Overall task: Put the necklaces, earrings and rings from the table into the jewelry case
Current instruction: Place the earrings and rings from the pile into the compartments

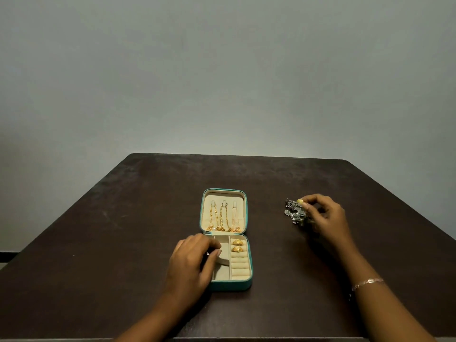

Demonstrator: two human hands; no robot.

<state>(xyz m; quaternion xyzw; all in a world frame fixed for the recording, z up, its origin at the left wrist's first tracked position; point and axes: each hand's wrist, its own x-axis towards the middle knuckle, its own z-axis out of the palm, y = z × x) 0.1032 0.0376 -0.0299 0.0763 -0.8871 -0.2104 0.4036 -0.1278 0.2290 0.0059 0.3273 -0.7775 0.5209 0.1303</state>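
Note:
The teal jewelry case (249,265) lies open in the middle of the table. Three gold necklaces (223,217) hang in its raised lid. Two gold rings (238,245) sit in the top ring rolls on the right of the base. My left hand (191,265) lies over the left compartments with curled fingers. A small pale glint shows between thumb and fingers, and I cannot tell what it is. To the right of the case is a cluster of silver earrings (294,213). My right hand (325,218) pinches the cluster at its right side with thumb and forefinger.
The dark brown table (123,230) ends at a far edge against a pale wall. Its left edge drops off beside a dark strip low on the wall. A thin bracelet (367,282) is on my right wrist.

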